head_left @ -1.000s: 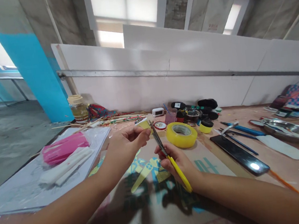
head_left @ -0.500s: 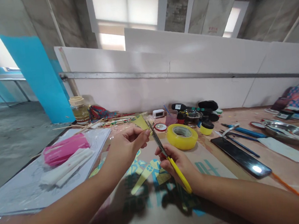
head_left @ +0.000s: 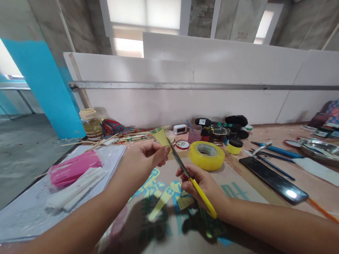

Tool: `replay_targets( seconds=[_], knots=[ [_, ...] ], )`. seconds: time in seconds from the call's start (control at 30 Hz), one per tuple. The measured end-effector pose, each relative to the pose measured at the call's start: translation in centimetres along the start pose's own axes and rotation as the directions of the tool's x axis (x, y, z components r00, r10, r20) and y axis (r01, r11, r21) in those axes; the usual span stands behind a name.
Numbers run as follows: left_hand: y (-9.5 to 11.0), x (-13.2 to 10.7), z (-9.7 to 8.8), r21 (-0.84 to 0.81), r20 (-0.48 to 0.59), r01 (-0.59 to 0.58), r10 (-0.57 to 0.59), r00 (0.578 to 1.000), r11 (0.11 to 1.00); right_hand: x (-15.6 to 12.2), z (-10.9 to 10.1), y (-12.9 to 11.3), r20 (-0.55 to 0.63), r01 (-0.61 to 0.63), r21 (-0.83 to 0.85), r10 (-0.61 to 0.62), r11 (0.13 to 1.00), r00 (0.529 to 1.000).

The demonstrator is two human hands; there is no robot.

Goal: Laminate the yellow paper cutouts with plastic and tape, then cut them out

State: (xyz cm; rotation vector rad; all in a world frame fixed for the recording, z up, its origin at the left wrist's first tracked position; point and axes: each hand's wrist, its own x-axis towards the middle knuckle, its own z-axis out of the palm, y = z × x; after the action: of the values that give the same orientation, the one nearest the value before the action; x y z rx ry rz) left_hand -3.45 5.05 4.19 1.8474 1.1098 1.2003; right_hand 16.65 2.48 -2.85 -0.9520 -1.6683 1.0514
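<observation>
My left hand (head_left: 144, 161) pinches a small yellow paper piece (head_left: 160, 136) and holds it up above the table. My right hand (head_left: 201, 188) grips yellow-handled scissors (head_left: 189, 177), whose blades point up and meet the paper's lower edge. Under both hands lies a brown cardboard sheet (head_left: 241, 184) with teal printed characters and cut yellow paper strips (head_left: 164, 199) on it.
A yellow tape roll (head_left: 206, 154) sits just beyond my right hand. A black phone (head_left: 275, 178), blue pens and a metal tray (head_left: 327, 149) lie to the right. Pink and white packets (head_left: 72, 176) rest on a board at left. Jars, bottles and sticks line the white wall.
My left hand has lifted the yellow paper piece a little and turned it upright against the scissor blades. My right hand stays nearly where it was.
</observation>
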Motion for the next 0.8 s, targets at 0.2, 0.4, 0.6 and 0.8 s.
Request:
replay_targets(
  seconds=[0.2,0.4,0.6,0.8],
  knots=[
    [0.29,-0.03,0.04,-0.025,0.009,-0.009,0.01,1.0,1.0,-0.04,0.09,-0.36,0.008,-0.032,0.005,0.032,0.999,0.999],
    [0.42,0.11,-0.13,-0.065,0.048,0.021,-0.018,0.999,0.998,-0.15,0.18,-0.46,0.002,-0.046,0.045,0.046,0.998,0.999],
    [0.17,0.33,-0.29,-0.079,0.085,0.045,-0.038,0.996,0.996,-0.24,0.25,-0.55,0.013,-0.048,0.068,0.047,0.997,0.999],
    [0.4,0.58,-0.91,0.125,0.102,-0.041,0.028,0.994,0.991,-0.07,0.19,-0.45,0.015,-0.054,0.036,0.053,0.998,0.998]
  ],
)
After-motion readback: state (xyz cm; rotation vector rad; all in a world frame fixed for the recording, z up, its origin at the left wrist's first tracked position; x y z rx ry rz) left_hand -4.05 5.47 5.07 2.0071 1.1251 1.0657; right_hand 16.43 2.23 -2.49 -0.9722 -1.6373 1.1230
